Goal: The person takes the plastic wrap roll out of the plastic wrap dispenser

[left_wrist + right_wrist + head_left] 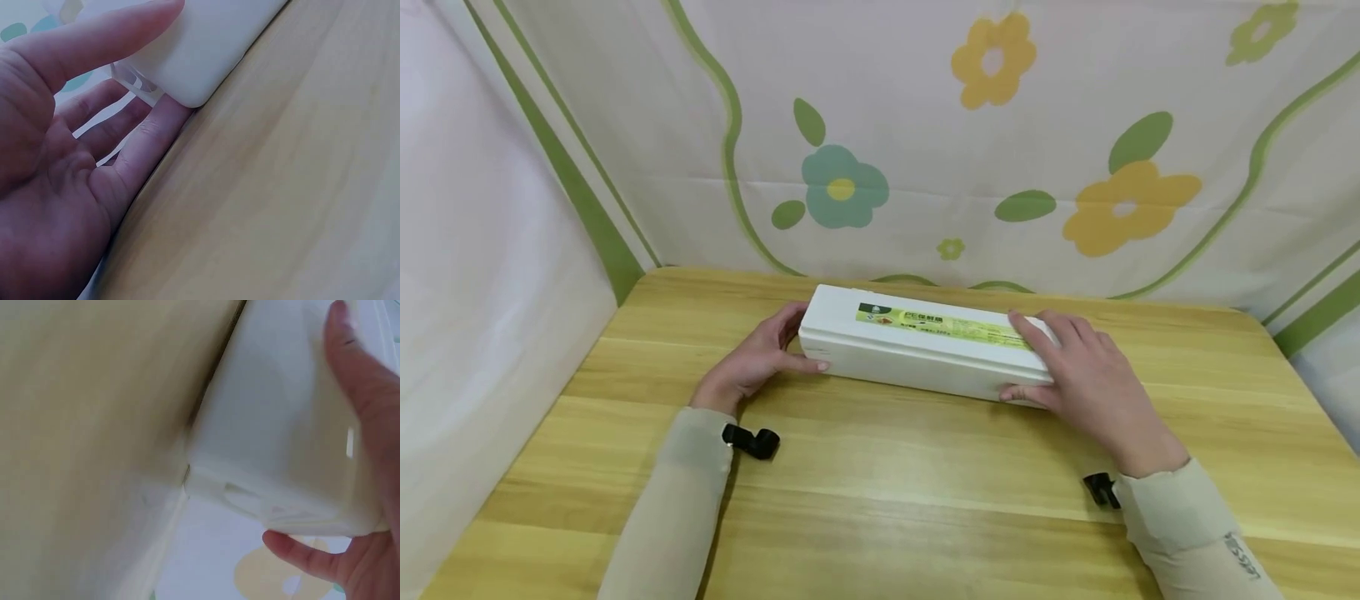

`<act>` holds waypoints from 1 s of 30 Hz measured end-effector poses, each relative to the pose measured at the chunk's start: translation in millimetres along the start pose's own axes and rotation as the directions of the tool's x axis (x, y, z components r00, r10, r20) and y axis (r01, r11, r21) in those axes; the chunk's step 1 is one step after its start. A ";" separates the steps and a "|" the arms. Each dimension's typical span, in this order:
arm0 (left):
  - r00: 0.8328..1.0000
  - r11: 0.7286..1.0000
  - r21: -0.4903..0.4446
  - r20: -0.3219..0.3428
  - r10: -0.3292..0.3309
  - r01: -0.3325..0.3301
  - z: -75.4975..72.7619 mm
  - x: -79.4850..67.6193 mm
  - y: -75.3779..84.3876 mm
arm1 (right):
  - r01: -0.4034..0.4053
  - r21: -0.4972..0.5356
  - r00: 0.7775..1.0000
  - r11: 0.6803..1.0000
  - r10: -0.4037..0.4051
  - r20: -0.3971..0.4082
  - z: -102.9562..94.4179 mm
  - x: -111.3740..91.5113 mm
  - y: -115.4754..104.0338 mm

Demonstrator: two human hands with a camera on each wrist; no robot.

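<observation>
A long white cling film box (917,346) with a green and yellow label (940,323) on its lid lies lengthwise on the wooden table. My left hand (763,354) holds its left end, thumb along the front face and the other fingers around the end. In the left wrist view, one finger reaches in at the bottom corner of the box (212,47), close to the tabletop. My right hand (1093,383) grips the right end, thumb on the front and fingers over the lid. The right wrist view shows the box's front and end (269,412), with a fingertip at the end's edge.
Behind the box hangs a white curtain (925,150) printed with flowers and green lines, meeting the table's back edge. Another pale cloth (497,292) closes off the left side. The wooden table (880,500) stretches in front of the box.
</observation>
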State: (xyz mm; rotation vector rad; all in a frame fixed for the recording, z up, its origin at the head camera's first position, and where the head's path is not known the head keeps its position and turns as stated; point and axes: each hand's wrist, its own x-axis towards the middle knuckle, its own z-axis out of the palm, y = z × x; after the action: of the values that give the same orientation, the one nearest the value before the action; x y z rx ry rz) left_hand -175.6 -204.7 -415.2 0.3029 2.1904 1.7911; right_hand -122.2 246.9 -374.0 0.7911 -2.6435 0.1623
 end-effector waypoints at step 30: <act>1.000 1.000 -0.010 0.018 -0.001 0.001 -0.8 -2.0 1.6 | 0.144 0.196 0.979 0.970 -0.110 -0.174 5.6 12.1 7.4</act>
State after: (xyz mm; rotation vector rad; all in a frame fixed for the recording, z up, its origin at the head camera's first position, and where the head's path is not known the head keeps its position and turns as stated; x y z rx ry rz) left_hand -174.1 -205.8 -413.3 0.3142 2.1685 1.7917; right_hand -137.4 245.7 -374.6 0.9693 -2.4406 0.4544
